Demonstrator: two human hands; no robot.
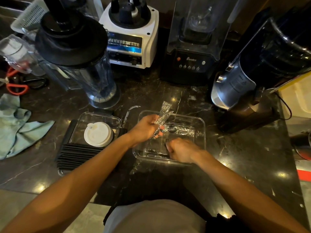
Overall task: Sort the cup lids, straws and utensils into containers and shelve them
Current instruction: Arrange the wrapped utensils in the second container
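My left hand (pixel 147 127) is shut on a utensil in crinkled clear wrap (pixel 164 114), held over the far left corner of a clear rectangular container (pixel 202 132). More wrapped black utensils (pixel 178 128) lie inside that container. Over its near edge my right hand (pixel 180 149) is curled tight; what it grips is hidden. To the left, a second clear container (pixel 80 120) holds a stack of white cup lids (pixel 98 134). A bundle of black straws (pixel 77 154) lies in front of it. One clear-wrapped bent straw (pixel 128 112) rests between the two containers.
Blenders line the back of the dark marble counter (pixel 235 157): a clear jug with black lid (pixel 79 61), a white base (pixel 133 37), a black unit (pixel 190 63), a tilted silver-black machine (pixel 249 78). A teal cloth (pixel 18 125) and red-handled scissors (pixel 16 89) lie left.
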